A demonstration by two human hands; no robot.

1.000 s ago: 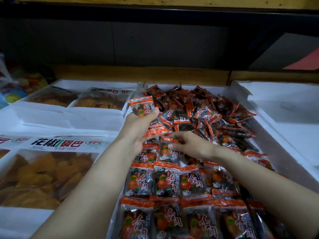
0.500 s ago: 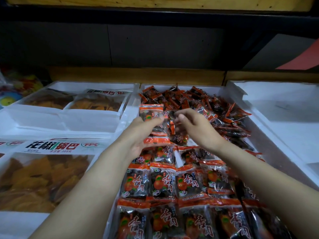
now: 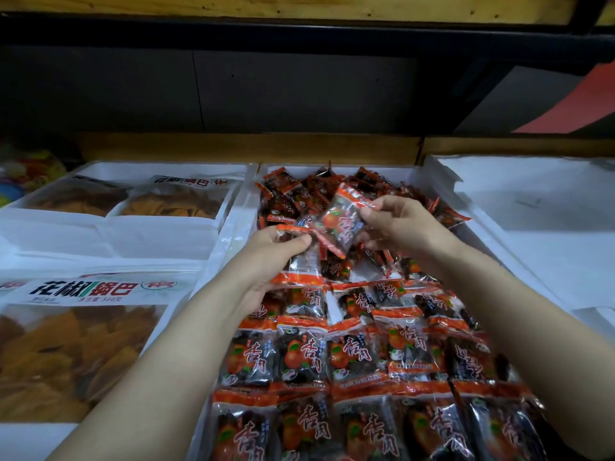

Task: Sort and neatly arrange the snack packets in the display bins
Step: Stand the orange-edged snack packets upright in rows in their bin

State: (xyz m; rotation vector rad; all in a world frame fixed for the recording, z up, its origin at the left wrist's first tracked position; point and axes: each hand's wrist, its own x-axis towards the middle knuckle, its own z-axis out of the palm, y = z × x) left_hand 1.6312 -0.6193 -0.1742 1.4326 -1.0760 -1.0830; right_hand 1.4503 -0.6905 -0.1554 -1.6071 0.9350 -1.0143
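Observation:
The middle white bin (image 3: 492,234) holds many small orange-and-black snack packets. Those in its near half lie in neat rows (image 3: 336,357); the far half is a loose heap (image 3: 309,188). My left hand (image 3: 276,254) grips a small stack of packets (image 3: 304,264) above the rows. My right hand (image 3: 399,224) pinches one packet (image 3: 339,221) by its edge, tilted, just above the left hand's stack and over the heap.
The left bins hold large clear bags of yellow-brown chips (image 3: 66,354), with more bags (image 3: 179,202) behind. A white bin (image 3: 545,221) lies at the right. A dark wall and wooden ledge (image 3: 246,148) run behind the bins.
My right hand lifted off the rows, picked one packet from the heap and raised it beside the left hand. My left hand stayed over the bin holding its packets.

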